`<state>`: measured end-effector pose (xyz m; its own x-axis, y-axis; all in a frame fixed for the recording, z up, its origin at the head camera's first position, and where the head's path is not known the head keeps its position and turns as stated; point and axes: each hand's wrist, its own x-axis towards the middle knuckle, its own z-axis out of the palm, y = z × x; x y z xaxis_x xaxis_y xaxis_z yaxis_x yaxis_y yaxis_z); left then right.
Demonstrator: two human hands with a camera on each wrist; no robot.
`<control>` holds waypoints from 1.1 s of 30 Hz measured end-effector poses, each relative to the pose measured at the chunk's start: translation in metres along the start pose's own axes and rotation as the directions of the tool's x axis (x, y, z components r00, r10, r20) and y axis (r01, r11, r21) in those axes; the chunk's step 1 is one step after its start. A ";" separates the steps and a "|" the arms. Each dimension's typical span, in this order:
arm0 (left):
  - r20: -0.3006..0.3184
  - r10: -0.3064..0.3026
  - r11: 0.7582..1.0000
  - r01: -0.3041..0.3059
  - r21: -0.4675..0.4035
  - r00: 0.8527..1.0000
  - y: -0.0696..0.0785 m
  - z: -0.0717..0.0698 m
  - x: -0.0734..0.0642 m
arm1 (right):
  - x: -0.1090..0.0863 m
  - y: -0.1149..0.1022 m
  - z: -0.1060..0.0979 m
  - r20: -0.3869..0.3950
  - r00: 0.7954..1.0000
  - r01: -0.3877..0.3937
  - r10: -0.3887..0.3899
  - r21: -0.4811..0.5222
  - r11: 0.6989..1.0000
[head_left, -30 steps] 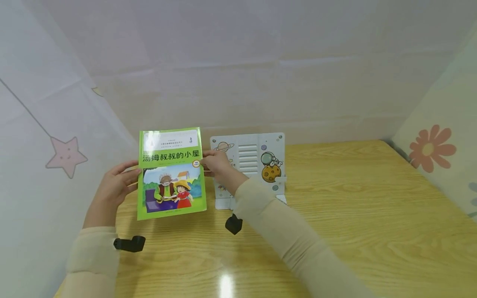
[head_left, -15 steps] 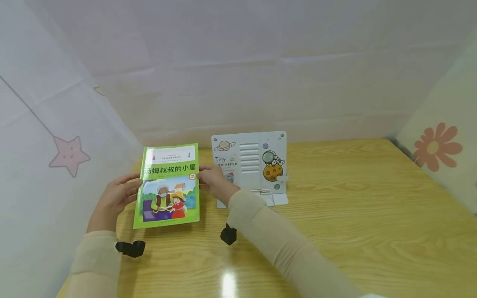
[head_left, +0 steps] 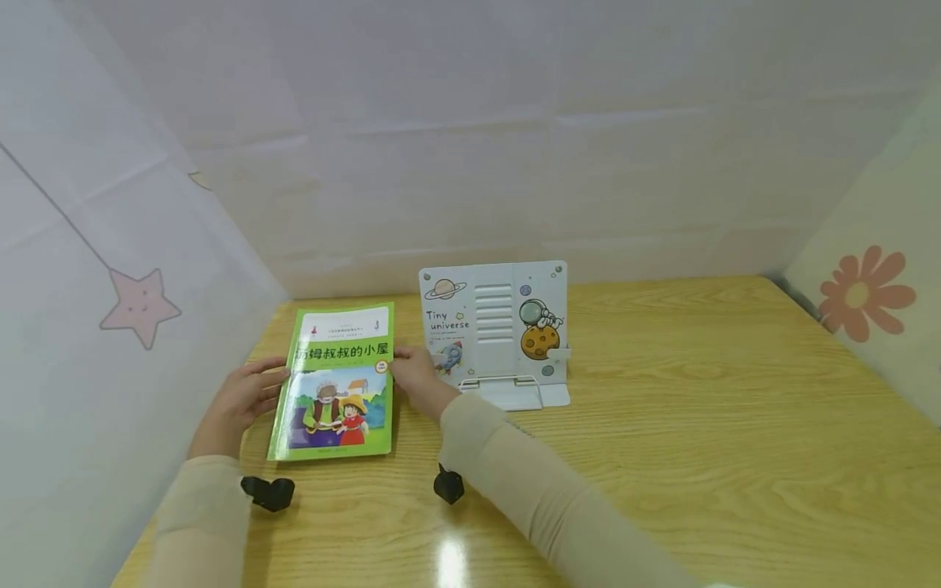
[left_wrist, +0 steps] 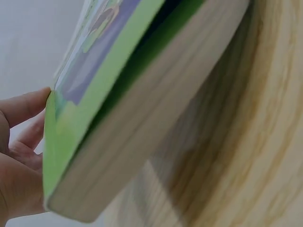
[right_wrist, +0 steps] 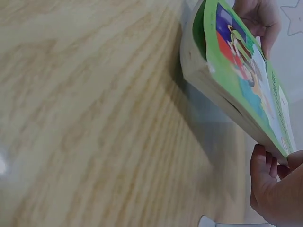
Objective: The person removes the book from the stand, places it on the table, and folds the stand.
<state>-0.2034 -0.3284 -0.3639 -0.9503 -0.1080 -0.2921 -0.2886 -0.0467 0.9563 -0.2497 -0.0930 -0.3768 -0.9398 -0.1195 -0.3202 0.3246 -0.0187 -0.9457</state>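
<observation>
A thick green paperback book (head_left: 338, 408) with two cartoon figures on its cover is held face up between both hands. Its spine side is gripped by my left hand (head_left: 243, 400), and my right hand (head_left: 421, 380) pinches the opposite page edge. In the right wrist view the book (right_wrist: 246, 71) is tilted and casts a shadow on the wood; its lower end appears raised off the table. The front cover lifts slightly from the pages in the left wrist view, where my left thumb (left_wrist: 31, 105) presses near the spine. Fingers beneath the book are partly hidden.
Just right of my right hand stands a white metal book stand (head_left: 492, 327) with space drawings, a wire bar and small clips. Fabric walls border the wooden table (head_left: 698, 425) at the back and sides. Black wrist cameras (head_left: 448, 485) project from the sleeves.
Both hands have brought the book down toward the table, slightly nearer the front. My right forearm has dropped too, uncovering more of the book stand, which stays in place.
</observation>
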 end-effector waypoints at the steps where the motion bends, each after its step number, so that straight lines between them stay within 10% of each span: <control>1: 0.001 -0.001 1.000 0.001 0.005 1.000 -0.001 0.001 0.001 | 0.000 0.002 0.000 -0.006 1.000 -0.006 0.006 -0.003 1.000; 17: -0.060 -0.085 0.982 0.094 0.163 0.995 -0.020 0.012 0.027 | 0.004 0.023 -0.004 -0.004 0.999 -0.038 0.038 -0.056 0.998; 33: -0.234 -0.029 0.937 0.108 0.331 0.972 -0.025 0.027 0.032 | 0.002 0.021 -0.001 -0.090 0.994 -0.071 0.056 -0.171 0.983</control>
<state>-0.2300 -0.3044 -0.3967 -0.8877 -0.3359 -0.3150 -0.4120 0.2736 0.8691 -0.2452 -0.0921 -0.3973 -0.9259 -0.0301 -0.3765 0.3674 0.1600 -0.9162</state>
